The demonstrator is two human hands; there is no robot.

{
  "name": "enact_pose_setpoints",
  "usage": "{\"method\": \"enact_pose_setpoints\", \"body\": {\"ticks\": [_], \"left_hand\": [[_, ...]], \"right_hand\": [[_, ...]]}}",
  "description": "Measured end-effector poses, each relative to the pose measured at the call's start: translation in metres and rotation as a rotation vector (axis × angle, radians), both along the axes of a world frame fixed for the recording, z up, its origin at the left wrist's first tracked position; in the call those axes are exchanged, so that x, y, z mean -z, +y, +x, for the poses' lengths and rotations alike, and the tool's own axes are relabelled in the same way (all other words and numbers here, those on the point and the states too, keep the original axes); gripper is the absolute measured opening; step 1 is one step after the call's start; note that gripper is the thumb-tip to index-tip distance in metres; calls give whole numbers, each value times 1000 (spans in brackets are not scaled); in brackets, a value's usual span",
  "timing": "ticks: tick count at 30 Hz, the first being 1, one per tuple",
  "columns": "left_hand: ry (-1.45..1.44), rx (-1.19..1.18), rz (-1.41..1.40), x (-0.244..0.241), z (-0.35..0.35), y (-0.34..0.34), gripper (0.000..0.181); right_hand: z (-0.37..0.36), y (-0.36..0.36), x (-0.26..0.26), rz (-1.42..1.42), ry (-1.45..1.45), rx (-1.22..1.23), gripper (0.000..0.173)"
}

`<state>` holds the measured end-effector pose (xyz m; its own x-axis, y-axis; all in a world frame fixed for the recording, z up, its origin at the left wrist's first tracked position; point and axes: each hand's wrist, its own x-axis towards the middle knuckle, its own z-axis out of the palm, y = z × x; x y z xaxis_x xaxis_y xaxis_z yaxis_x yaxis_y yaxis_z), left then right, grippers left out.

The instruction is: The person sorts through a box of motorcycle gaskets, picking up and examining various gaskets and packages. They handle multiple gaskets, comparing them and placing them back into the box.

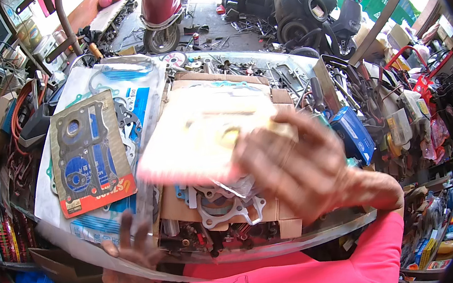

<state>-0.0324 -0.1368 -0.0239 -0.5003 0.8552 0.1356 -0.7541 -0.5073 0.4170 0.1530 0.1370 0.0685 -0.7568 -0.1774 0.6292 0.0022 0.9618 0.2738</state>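
Observation:
My right hand (297, 166) grips the right side of a pale gasket packet (184, 146), held above the workbench. Both are motion-blurred, and the packet's face is washed out by glare. Below its lower edge lie bare metal gaskets (223, 218) on a piece of cardboard (174, 216). At the bench's front edge, my left hand (133, 259) has its fingers spread upward; clear plastic film (96, 257) crosses it, and whether the hand grips the film is unclear. Beyond its fingertips a carded gasket set (88, 154) rests on a large printed plastic bag (138, 110) containing more gaskets.
Loose wrenches and hardware (286, 77) cover the far right of the bench. A blue box (352, 134) stands at the right edge. Shelves of packaged parts (440, 225) flank the right side. Beyond the bench are a red scooter (159, 5) and stacked tyres (297, 26).

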Motion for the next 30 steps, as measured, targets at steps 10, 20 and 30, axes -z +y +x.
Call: {"method": "enact_pose_setpoints", "body": {"ticks": [10,20,30], "left_hand": [[-174,-7,-314,27,-4,-10,30],[137,-370,-361,-4,-3,-30,23],[327,-555,-566,5,-75,-66,48]], "right_hand": [[-2,-44,29,241,-209,-499,32],[18,12,51,-520,-523,200,89],[41,19,39,-498,-669,129,67]]}}
